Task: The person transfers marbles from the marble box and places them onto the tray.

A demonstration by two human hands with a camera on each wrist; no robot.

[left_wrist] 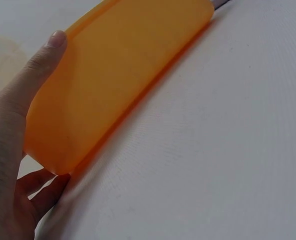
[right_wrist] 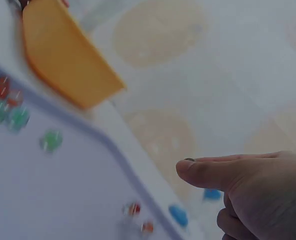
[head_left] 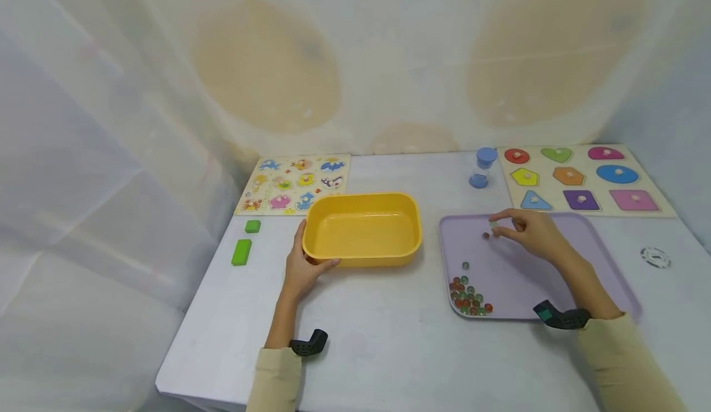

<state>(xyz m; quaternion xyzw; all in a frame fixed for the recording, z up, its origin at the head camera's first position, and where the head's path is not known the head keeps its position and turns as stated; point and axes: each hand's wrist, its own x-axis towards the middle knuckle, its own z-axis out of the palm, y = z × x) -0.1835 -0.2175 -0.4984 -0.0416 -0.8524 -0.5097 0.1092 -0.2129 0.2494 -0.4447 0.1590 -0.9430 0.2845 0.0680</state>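
My left hand (head_left: pixel 300 271) grips the left end of a yellow plastic basin (head_left: pixel 363 261), its thumb along the front wall and fingers round the side. In the left wrist view, fingertips reach under the basin's lower corner. Over a lilac tray (head_left: pixel 533 304), my right hand (head_left: pixel 530 232) pinches a small greenish glass marble (head_left: pixel 493 223) between thumb and fingertips. Just the marble's edge shows past the thumb in the right wrist view. Red and green marbles (head_left: pixel 471 301) cluster in the tray's near left corner. A reddish marble (head_left: pixel 486 235) lies below the pinching fingers.
Behind the basin lies a sea-animal puzzle board (head_left: pixel 283 184); a shape puzzle board (head_left: pixel 589 181) is at the back right. A blue-capped sand timer (head_left: pixel 482 166) stands beside it. Two green blocks (head_left: pixel 241 252) lie at left, and a white-and-black round disc (head_left: pixel 656 257) at right.
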